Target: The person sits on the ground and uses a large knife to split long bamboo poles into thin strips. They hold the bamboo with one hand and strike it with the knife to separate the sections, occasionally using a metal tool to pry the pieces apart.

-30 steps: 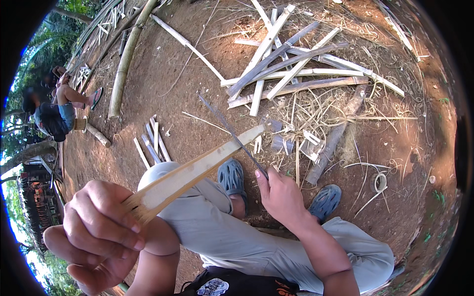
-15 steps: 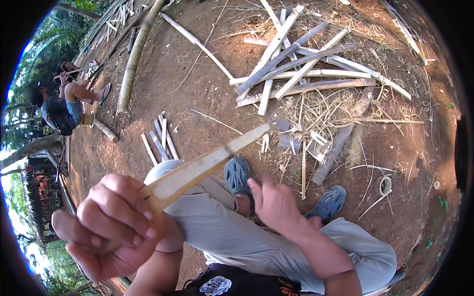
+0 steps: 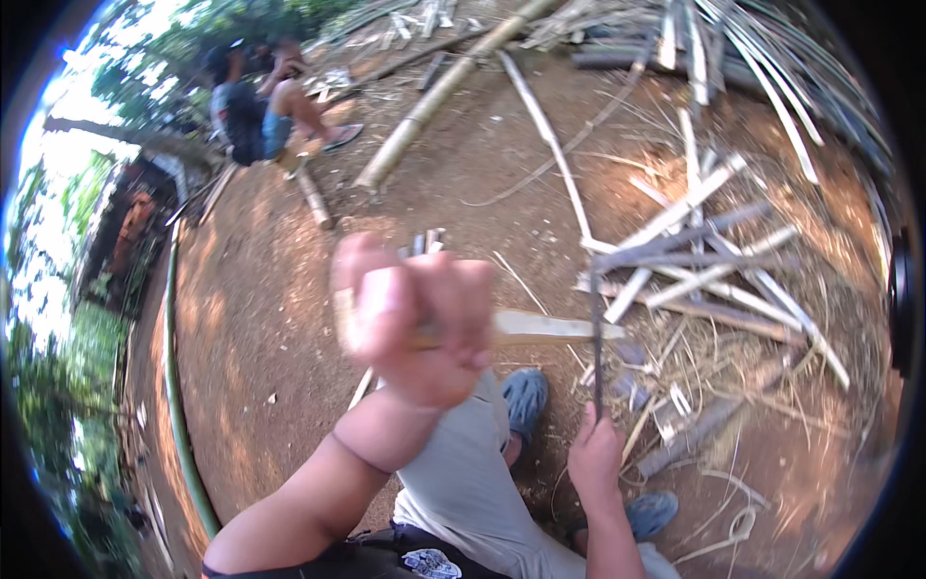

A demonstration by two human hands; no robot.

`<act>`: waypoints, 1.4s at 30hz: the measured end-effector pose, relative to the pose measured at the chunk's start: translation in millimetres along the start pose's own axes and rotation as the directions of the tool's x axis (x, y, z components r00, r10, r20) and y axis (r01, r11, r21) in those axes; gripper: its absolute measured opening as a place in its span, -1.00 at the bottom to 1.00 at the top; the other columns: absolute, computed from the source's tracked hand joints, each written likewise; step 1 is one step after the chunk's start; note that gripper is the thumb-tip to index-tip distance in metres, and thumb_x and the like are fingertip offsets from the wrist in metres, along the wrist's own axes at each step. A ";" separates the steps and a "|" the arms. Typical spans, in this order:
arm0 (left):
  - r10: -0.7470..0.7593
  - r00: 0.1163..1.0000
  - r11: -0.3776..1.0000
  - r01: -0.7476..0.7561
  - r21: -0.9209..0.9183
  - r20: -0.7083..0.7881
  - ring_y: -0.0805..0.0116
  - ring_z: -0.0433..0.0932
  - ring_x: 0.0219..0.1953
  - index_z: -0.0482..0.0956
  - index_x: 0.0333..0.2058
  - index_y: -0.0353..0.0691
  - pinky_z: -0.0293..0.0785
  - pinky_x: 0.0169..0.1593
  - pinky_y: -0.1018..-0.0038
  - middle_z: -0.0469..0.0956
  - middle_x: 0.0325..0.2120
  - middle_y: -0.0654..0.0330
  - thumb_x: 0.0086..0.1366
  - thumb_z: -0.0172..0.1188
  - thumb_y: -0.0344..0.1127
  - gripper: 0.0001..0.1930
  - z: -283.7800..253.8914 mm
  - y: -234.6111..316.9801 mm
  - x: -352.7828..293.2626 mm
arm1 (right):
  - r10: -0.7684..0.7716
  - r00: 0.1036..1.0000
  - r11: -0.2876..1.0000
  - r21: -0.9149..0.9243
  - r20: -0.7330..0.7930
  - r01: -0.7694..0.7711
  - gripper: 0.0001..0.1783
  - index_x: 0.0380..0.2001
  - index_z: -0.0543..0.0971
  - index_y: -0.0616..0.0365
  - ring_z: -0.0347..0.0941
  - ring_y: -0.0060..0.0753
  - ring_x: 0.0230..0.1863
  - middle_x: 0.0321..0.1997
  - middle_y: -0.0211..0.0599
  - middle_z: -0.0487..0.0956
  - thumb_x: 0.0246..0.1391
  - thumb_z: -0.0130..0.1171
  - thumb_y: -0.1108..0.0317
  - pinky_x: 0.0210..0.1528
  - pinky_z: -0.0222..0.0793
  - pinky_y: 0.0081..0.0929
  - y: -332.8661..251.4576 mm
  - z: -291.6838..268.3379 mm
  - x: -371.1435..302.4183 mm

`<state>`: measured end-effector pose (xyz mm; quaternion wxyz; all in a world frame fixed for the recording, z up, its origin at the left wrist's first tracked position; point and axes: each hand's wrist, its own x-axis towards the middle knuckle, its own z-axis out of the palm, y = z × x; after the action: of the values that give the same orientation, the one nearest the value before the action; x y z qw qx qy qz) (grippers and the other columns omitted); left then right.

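My left hand [image 3: 413,323], blurred by motion, is closed around one end of a pale split-bamboo strip [image 3: 545,326]. The strip points right, roughly level, over my knee and the ground. Lower right, my right hand [image 3: 595,454] grips a knife whose long, thin dark blade [image 3: 597,372] stands nearly upright in the picture. That blade crosses the strip close to its far end; whether the edge touches the wood I cannot tell. The knife's handle is hidden in my fist.
Split bamboo pieces [image 3: 690,207] lie crisscrossed at right, with curly shavings and a log [image 3: 719,425] nearer me. A bamboo pole [image 3: 415,121] lies farther off. Another person [image 3: 253,121] sits at upper left. More long strips [image 3: 772,72] are stacked at the far right.
The view has swung left and up. My left hand has risen farther from my lap, levelling the strip. My right hand has shifted right, with the knife blade now near the strip's far end.
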<state>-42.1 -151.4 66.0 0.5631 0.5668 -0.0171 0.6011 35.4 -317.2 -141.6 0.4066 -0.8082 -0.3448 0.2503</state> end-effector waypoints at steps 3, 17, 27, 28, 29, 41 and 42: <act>-0.044 0.999 0.998 0.045 -0.047 0.010 0.53 0.07 -0.88 0.17 -0.43 -0.16 0.08 -0.78 0.55 0.22 -0.87 0.21 0.38 -0.10 -0.29 -0.80 -7.1 0.0 -0.3 | 0.038 0.998 0.999 -0.006 0.044 -0.038 -0.67 -0.35 0.46 0.34 0.48 0.33 -0.49 -0.62 0.17 0.50 0.34 -0.08 0.24 -0.43 0.30 0.08 -8.7 -5.1 -3.4; 0.073 0.997 0.996 -0.073 -0.047 -0.010 0.52 0.10 -0.88 0.18 -0.37 -0.22 0.10 -0.76 0.57 0.26 -0.86 0.18 0.39 -0.09 -0.26 -0.81 -7.6 6.1 -3.1 | -0.023 0.999 0.997 -0.069 0.026 0.025 -0.67 -0.41 0.43 0.34 0.43 0.33 -0.45 -0.57 0.17 0.48 0.32 -0.05 0.27 -0.38 0.25 0.07 -12.8 -20.7 -0.9; -0.017 0.999 0.999 0.016 0.028 0.042 0.44 0.09 -0.87 0.15 -0.40 -0.12 0.12 -0.78 0.51 0.20 -0.86 0.19 0.41 -0.14 -0.19 -0.78 -22.1 26.7 0.5 | -0.048 0.997 0.993 -0.108 0.064 0.054 -0.70 -0.38 0.45 0.33 0.49 0.29 -0.42 -0.52 0.18 0.53 0.29 -0.02 0.26 -0.35 0.32 0.07 -22.0 -14.4 -17.2; -0.010 0.998 0.999 0.007 0.036 0.068 0.44 0.10 -0.87 0.15 -0.42 -0.12 0.14 -0.76 0.52 0.18 -0.86 0.21 0.42 -0.17 -0.19 -0.77 -24.2 22.3 -0.4 | -0.034 0.998 0.995 -0.094 0.055 0.039 -0.70 -0.37 0.45 0.32 0.49 0.28 -0.43 -0.53 0.17 0.53 0.28 -0.01 0.26 -0.35 0.33 0.07 -20.1 -16.6 -17.8; -0.003 0.998 0.999 0.000 0.051 0.065 0.49 0.12 -0.86 0.16 -0.44 -0.09 0.17 -0.71 0.55 0.18 -0.85 0.27 0.44 -0.24 -0.17 -0.75 -25.5 19.0 -4.2 | -0.020 0.999 0.996 -0.080 0.050 0.024 -0.71 -0.36 0.45 0.32 0.49 0.28 -0.44 -0.53 0.16 0.53 0.28 -0.01 0.26 -0.35 0.34 0.07 -20.2 -16.0 -19.3; 0.013 0.993 0.992 -0.027 0.127 0.115 0.58 0.12 -0.85 0.22 -0.45 -0.06 0.18 -0.63 0.63 0.19 -0.83 0.38 0.46 -0.32 -0.13 -0.71 -13.1 23.1 0.3 | -0.037 0.997 0.999 0.003 0.064 0.037 -0.74 -0.31 0.46 0.33 0.49 0.24 -0.53 -0.58 0.13 0.52 0.27 0.01 0.28 -0.46 0.36 0.03 -21.2 -18.1 -21.7; 0.012 0.993 0.990 -0.028 0.136 0.115 0.58 0.12 -0.85 0.22 -0.45 -0.06 0.18 -0.63 0.63 0.19 -0.83 0.37 0.46 -0.32 -0.13 -0.71 -13.3 21.8 1.0 | -0.031 0.997 1.000 0.000 0.071 0.031 -0.74 -0.31 0.45 0.33 0.50 0.24 -0.53 -0.58 0.12 0.53 0.27 0.01 0.28 -0.46 0.36 0.03 -21.3 -18.2 -21.4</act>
<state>-65.8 -149.9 75.4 0.5147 0.6376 -0.0134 0.5730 26.7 -333.1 -111.4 0.3974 -0.7936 -0.3715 0.2726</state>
